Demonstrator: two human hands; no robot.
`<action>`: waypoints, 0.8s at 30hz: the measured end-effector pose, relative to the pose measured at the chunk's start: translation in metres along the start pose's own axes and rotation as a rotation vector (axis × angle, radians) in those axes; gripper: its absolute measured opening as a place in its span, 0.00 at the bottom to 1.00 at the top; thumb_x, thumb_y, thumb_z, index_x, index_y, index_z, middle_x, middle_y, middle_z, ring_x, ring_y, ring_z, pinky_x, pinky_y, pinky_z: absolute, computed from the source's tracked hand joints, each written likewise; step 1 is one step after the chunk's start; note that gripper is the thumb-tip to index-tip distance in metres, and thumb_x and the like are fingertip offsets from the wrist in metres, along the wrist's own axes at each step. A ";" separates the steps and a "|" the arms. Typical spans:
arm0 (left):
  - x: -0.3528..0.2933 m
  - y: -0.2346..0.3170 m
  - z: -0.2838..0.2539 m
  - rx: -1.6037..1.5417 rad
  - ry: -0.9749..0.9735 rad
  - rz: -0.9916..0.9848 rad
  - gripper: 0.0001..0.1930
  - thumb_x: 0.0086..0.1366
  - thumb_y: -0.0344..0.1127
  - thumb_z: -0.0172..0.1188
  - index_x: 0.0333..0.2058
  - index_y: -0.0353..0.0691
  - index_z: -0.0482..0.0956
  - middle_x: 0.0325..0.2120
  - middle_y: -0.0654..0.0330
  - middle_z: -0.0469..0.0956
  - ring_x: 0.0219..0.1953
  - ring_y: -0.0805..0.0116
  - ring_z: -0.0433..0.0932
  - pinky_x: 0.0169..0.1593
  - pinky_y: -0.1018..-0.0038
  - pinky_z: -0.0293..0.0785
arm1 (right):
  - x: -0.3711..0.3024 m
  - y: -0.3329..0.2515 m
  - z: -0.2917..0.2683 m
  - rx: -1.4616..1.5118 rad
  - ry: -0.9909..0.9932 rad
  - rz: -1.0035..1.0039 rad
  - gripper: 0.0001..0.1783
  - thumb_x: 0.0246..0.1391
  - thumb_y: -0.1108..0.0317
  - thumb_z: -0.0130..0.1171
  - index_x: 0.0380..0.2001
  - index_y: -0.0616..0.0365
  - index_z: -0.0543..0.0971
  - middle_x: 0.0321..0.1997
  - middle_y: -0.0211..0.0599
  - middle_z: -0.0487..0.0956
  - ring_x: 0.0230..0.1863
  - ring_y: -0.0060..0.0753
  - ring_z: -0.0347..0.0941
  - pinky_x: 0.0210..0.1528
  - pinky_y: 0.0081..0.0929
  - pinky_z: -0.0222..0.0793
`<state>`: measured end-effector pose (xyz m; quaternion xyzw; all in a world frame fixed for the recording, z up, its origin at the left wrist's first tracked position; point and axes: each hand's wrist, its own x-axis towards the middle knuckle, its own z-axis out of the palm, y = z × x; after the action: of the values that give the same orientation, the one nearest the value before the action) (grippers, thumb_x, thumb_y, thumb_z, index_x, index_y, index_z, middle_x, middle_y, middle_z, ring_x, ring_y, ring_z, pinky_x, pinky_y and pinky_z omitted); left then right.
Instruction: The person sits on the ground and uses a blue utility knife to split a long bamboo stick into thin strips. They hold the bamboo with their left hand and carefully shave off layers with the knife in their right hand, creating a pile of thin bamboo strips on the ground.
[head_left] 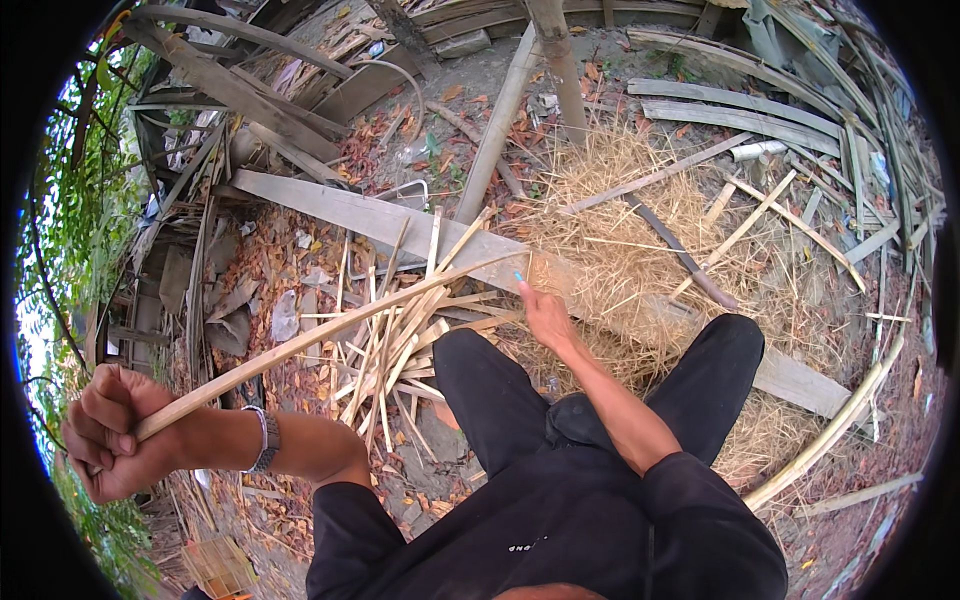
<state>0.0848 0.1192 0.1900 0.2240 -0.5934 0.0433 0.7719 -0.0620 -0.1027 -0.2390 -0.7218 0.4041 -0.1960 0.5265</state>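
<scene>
My left hand [108, 432] is closed around the near end of a long thin bamboo strip [330, 330], far out to the left; a metal watch sits on that wrist. The strip runs up and right toward my right hand [545, 312], which reaches forward above my knees and touches the strip's far end with its fingertips. Below the strip lies a loose pile of split bamboo slats [395, 345]. My legs in black trousers [500, 395] are spread on the ground.
A long curved blade with a dark handle [680, 255] lies on dry straw [620, 230] ahead to the right. A wide grey plank [380, 215] crosses in front. Bamboo poles, boards and dry leaves surround the spot; greenery borders the left.
</scene>
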 end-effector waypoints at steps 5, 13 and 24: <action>0.002 -0.008 0.002 -0.163 -0.057 -0.055 0.13 0.46 0.34 0.43 0.08 0.52 0.54 0.02 0.72 0.46 0.06 0.83 0.43 0.17 0.82 0.39 | -0.001 -0.016 0.017 0.112 0.062 -0.050 0.38 0.61 0.43 0.34 0.15 0.72 0.69 0.15 0.60 0.69 0.19 0.55 0.64 0.30 0.46 0.61; -0.001 -0.007 0.002 -0.096 -0.018 -0.017 0.15 0.50 0.34 0.43 0.07 0.51 0.54 0.02 0.73 0.48 0.06 0.83 0.43 0.16 0.83 0.36 | 0.036 0.022 0.038 0.017 0.159 0.118 0.38 0.60 0.44 0.33 0.22 0.73 0.76 0.23 0.71 0.71 0.34 0.67 0.72 0.41 0.49 0.64; -0.009 -0.013 0.005 -0.075 0.007 0.036 0.14 0.55 0.39 0.48 0.12 0.51 0.60 0.04 0.74 0.50 0.07 0.85 0.45 0.18 0.84 0.39 | 0.052 0.078 0.050 -0.118 0.121 0.366 0.39 0.60 0.43 0.29 0.31 0.72 0.77 0.32 0.68 0.75 0.41 0.62 0.72 0.47 0.46 0.64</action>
<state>0.0823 0.1072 0.1787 0.1839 -0.5959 0.0355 0.7809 -0.0248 -0.1223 -0.3362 -0.6529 0.5703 -0.1157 0.4849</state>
